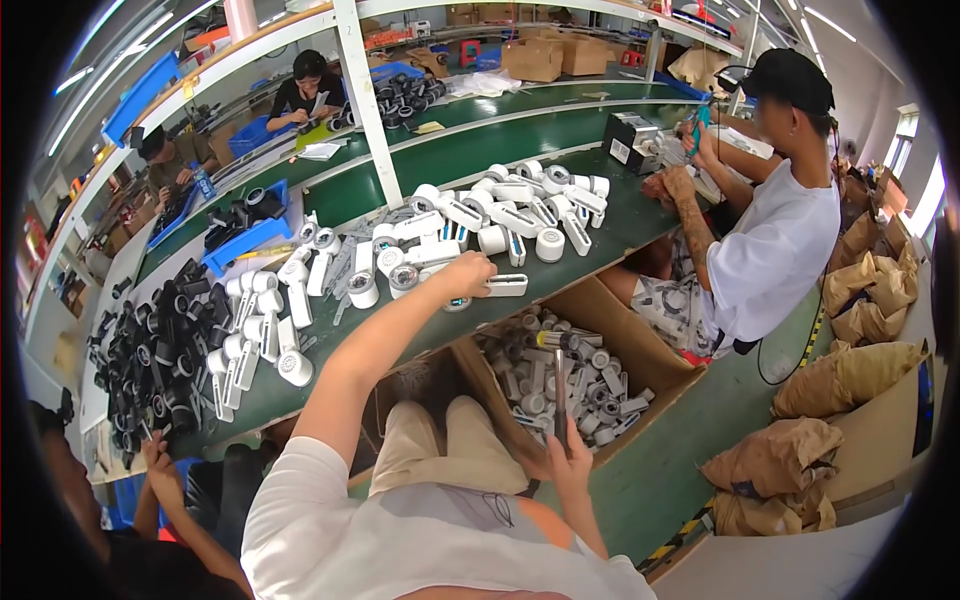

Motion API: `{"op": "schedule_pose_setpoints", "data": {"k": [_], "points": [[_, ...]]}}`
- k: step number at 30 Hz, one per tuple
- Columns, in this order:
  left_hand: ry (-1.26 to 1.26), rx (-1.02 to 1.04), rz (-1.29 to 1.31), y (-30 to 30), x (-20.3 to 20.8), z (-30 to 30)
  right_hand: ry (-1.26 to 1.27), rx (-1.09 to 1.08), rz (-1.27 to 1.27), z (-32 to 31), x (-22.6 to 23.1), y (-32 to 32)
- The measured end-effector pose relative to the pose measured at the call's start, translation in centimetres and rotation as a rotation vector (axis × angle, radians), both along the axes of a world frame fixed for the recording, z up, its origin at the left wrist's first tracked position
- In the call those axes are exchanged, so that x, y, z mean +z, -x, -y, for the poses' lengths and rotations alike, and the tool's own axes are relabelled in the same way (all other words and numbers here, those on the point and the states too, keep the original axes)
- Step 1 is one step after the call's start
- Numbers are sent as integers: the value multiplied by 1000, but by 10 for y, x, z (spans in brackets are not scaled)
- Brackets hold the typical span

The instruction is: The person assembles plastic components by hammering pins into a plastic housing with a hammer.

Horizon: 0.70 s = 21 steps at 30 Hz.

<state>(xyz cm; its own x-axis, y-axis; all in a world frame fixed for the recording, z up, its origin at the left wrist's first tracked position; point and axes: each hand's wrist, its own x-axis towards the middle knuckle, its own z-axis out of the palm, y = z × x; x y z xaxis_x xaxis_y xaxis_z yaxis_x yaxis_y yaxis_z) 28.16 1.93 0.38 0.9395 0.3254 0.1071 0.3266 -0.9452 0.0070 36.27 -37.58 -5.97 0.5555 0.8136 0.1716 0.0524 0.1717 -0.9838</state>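
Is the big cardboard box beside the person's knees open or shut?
Open: no flaps cover the cardboard box, and the white and grey parts heaped inside show through its top.

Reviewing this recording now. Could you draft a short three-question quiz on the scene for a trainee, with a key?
1. Multiple choice: the small parts in the cardboard box are mainly: A) red; B) white and grey; C) blue.

2. True or false: on the near green bench, the black heap lies to the left of the white heap.

3. Open: which hand of the camera wearer is over the bench, and which is near the box?

Key:
1. B
2. True
3. The left hand is over the bench; the right hand, gripping a slim object, is near the box.
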Motion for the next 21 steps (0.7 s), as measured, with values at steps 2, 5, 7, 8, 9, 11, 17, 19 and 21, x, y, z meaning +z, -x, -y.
{"op": "schedule_pose_setpoints", "data": {"k": [2,5,7,8,9,11,17,19,21], "points": [[-65,-30,-43,10,6,6,14,27,-9,-1,0,3],[-98,-42,-38,27,13,18,44,68,-14,-1,-6,8],[-114,-66,-30,41,12,20,58,93,-11,-2,-6,12],[-108,-84,-54,47,12,21,49,99,0,-4,-3,15],[-102,-105,-77,54,13,23,38,103,10,-5,-1,18],[-94,-110,-86,68,13,25,49,122,39,-9,1,22],[-42,-125,-55,110,16,29,69,173,42,-21,-12,34],[-39,-128,-75,121,19,30,51,174,86,-27,-12,41],[-31,-165,-49,131,18,30,57,206,58,-31,-5,48]]}}
